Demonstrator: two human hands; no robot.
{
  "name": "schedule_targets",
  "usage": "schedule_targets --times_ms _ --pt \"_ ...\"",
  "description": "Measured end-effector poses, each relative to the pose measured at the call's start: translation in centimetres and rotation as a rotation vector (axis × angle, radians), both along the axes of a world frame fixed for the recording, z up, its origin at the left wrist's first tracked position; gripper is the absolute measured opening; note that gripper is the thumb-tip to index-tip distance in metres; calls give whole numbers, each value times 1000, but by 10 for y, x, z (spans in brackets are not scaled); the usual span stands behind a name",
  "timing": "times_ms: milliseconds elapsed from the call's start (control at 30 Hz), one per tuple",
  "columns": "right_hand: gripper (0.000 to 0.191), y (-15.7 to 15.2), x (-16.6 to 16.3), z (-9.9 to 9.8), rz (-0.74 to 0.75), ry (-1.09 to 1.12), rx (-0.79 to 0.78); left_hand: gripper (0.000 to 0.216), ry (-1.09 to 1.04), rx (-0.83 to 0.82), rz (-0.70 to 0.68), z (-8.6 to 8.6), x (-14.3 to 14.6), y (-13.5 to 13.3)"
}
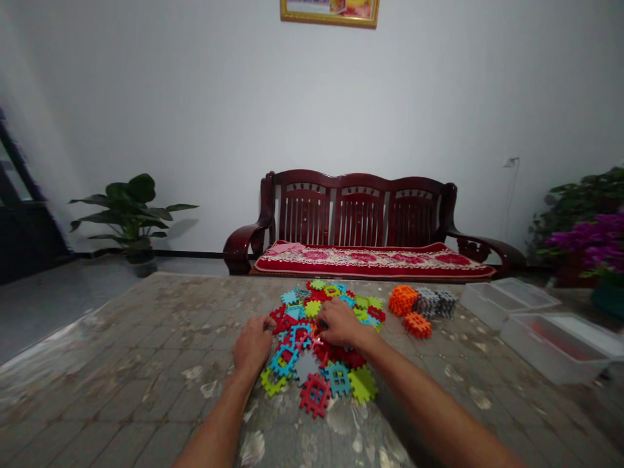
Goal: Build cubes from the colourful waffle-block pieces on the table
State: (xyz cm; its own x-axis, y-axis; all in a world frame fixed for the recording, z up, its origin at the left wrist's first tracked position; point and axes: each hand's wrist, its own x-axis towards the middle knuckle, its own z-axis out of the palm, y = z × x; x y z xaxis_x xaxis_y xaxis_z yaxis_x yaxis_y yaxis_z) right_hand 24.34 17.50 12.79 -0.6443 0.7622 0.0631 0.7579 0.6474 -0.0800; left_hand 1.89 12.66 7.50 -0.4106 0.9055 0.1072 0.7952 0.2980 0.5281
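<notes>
A pile of flat, notched plastic tiles (324,338) in red, blue, green and grey lies spread on the table (146,364) in front of me. My left hand (252,346) rests at the pile's left edge, fingers curled, touching a red tile. My right hand (340,323) lies on top of the pile's middle with its fingers bent down onto the tiles. Whether either hand grips a tile is hidden by the fingers. To the right stand assembled blocks: an orange one (402,300), a grey one (431,302) and a smaller orange one (418,324).
Two clear plastic boxes (550,338) stand at the table's right side. Behind the table is a dark wooden bench (361,221) with a red cushion. A potted plant (131,214) stands on the floor at left, purple flowers (595,244) at right.
</notes>
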Motion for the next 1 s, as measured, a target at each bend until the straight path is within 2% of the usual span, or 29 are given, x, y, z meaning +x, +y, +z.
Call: schedule_targets --times_ms 200,467,600,700,1000 --pt "16 1 9 -5 -122 207 -86 34 -10 -9 -3 2 1 -1" --pt "11 12 57 -26 -350 780 -230 36 -34 9 -25 -6 -3 3" --pt "23 8 76 -37 -423 1058 -370 34 -33 7 -31 -7 -3 4" --pt "33 2 87 -41 -429 1168 -469 32 -26 6 -39 -7 -4 4" --pt "43 -10 92 -43 -495 1544 -499 35 11 17 -50 -7 -5 3"
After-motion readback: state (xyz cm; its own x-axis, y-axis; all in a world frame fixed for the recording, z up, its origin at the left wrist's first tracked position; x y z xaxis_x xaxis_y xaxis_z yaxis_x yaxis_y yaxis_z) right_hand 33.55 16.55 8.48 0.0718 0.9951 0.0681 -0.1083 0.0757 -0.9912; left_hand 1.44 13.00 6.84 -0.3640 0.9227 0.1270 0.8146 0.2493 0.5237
